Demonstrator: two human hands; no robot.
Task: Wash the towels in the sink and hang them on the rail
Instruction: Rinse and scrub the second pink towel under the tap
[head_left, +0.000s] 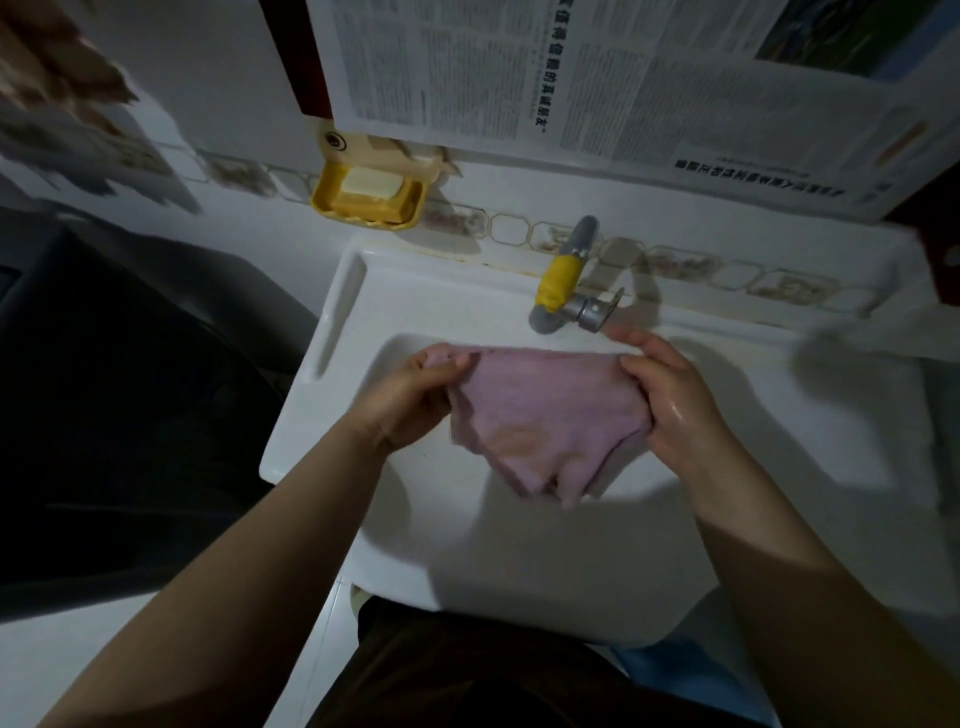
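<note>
A: Where's the pink towel rn?

B: Held above the white sink basin, stretched between both hands. The left hand pinches one top corner, fingers curled round the cloth; the right hand is clamped on the other corner w/ the side edge bunched in its fist. The lower part hangs in a point toward the basin.

A: Water on?

B: No stream visible from the tap, the one w/ yellow tape round its spout. The right hand looks wet and shiny, so the person is prob. mid-wash or checking the cloth.

A: Best way to do this step?

B: Keep it low over the basin so drips stay in, rub the faint yellowish patch on the cloth against itself, then wring evenly before it goes to the rail. The rail isn't in view.

A: Containers?

B: The yellow soap dish on the wall holds a pale soap bar. Can't tell if the basin holds any water. A white cloth lies on the sink's right edge, blurred.
</note>
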